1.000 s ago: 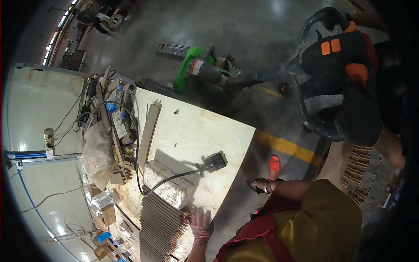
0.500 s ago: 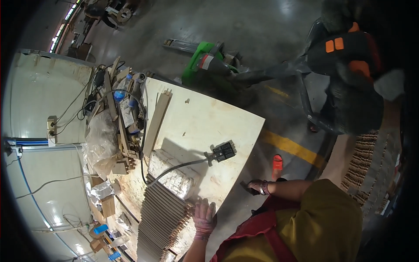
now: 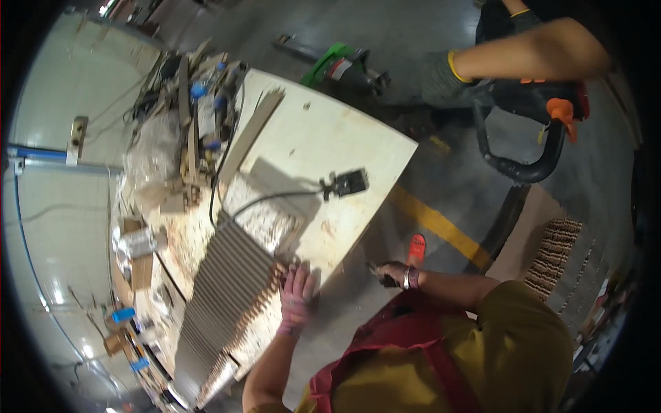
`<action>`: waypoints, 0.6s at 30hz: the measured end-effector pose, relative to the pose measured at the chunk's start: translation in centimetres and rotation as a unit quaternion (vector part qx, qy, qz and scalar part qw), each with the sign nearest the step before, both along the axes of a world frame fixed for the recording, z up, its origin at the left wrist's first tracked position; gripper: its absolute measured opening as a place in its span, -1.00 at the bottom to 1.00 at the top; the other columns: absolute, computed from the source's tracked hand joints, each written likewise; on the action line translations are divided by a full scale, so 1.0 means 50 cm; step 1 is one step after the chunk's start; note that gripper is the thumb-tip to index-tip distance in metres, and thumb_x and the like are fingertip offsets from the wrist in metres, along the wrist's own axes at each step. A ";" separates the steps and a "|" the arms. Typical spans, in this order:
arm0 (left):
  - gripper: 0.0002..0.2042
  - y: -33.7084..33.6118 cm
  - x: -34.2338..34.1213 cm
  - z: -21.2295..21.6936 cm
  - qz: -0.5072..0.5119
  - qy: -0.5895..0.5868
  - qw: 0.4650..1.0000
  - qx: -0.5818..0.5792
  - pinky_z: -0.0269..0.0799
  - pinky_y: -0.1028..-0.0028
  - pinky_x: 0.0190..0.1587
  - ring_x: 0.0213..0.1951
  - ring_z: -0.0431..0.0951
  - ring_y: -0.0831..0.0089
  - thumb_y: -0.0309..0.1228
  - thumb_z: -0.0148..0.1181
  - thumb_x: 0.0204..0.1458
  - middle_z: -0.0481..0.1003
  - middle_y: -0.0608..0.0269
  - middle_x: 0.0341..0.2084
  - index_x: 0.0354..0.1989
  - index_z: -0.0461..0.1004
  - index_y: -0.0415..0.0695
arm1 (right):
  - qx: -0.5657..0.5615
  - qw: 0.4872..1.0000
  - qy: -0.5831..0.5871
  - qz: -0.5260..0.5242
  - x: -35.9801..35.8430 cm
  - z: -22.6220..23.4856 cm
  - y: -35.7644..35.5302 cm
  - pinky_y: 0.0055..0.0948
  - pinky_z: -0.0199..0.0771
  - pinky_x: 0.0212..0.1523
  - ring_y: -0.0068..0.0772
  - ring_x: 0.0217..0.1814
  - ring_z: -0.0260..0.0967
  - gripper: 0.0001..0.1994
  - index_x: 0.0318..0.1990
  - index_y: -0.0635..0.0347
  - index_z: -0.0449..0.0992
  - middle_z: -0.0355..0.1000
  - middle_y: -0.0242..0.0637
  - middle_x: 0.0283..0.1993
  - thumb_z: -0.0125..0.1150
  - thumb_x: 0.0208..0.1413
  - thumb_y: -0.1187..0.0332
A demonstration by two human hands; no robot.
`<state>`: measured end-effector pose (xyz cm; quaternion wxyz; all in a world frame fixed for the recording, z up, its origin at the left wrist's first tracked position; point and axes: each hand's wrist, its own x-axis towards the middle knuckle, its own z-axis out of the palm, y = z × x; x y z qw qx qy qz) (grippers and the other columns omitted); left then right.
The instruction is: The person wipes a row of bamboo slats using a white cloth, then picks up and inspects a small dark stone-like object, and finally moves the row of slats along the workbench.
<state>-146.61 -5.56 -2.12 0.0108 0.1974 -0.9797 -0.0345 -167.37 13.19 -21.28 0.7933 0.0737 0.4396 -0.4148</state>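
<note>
My left hand (image 3: 297, 296), in a pinkish glove, rests with stretched fingers at the table's near right edge, by the notched brown ends of a row of grey-brown strips (image 3: 227, 282). My right hand (image 3: 396, 272), a silvery band at its wrist, is out past that edge above the floor. Its fingers are curled round something small and dark that I cannot make out. Just beyond the strips lies a whitish, rough-topped block (image 3: 258, 213). Past it a black cable ends in a black rectangular connector (image 3: 351, 182) over the pale tabletop (image 3: 358, 141).
A long strip (image 3: 253, 131) lies along the table's far left, beside piled offcuts and a clear plastic bag (image 3: 155, 151). Beyond the table stands a green pallet truck (image 3: 327, 63) with a black handle (image 3: 527, 168). A co-worker's gloved hand (image 3: 444, 76) reaches toward it. Stacked strips (image 3: 554, 255) stand right.
The view has shifted, so the table sits higher and further left. The co-worker's bare forearm and gloved hand now reach across the truck's handle. My left hand stays at the strip ends.
</note>
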 end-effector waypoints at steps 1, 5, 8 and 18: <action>-0.42 0.000 -0.004 0.002 0.009 0.016 1.000 0.023 0.20 -0.01 0.20 0.21 0.27 -0.05 -0.37 0.23 -0.15 0.28 0.07 0.22 0.17 0.37 -0.02 | 0.028 0.999 0.010 -0.013 0.004 0.020 -0.002 -0.56 0.34 -0.50 -0.58 -0.50 0.33 -0.77 -0.36 0.04 0.51 0.42 -0.47 -0.46 0.15 0.17 0.11; -0.43 -0.002 0.004 0.002 0.013 0.012 1.000 -0.011 0.18 0.06 0.25 0.23 0.26 0.07 -0.43 0.18 -0.10 0.29 0.14 0.21 0.21 0.36 0.07 | -0.046 0.997 -0.011 -0.055 0.004 0.053 0.004 -0.56 0.42 -0.47 -0.61 -0.46 0.34 -0.80 -0.24 0.04 0.55 0.38 -0.53 -0.45 0.23 0.15 0.15; -0.42 0.003 0.000 0.008 0.022 0.013 1.000 -0.002 0.13 0.06 0.29 0.26 0.22 0.10 -0.39 0.19 -0.10 0.29 0.16 0.22 0.22 0.36 0.10 | 0.014 0.997 -0.015 -0.078 0.008 0.044 0.013 -0.56 0.47 -0.47 -0.59 -0.43 0.36 -0.79 -0.16 0.01 0.55 0.39 -0.53 -0.38 0.31 0.10 0.19; -0.43 0.012 -0.002 0.010 0.021 0.029 0.999 -0.011 0.14 0.08 0.28 0.27 0.21 0.09 -0.37 0.19 -0.08 0.28 0.16 0.22 0.22 0.36 0.09 | 0.075 0.993 0.056 -0.075 -0.017 0.054 0.022 -0.46 0.54 -0.44 -0.57 -0.35 0.40 -0.79 -0.13 -0.04 0.55 0.43 -0.52 -0.33 0.32 0.10 0.21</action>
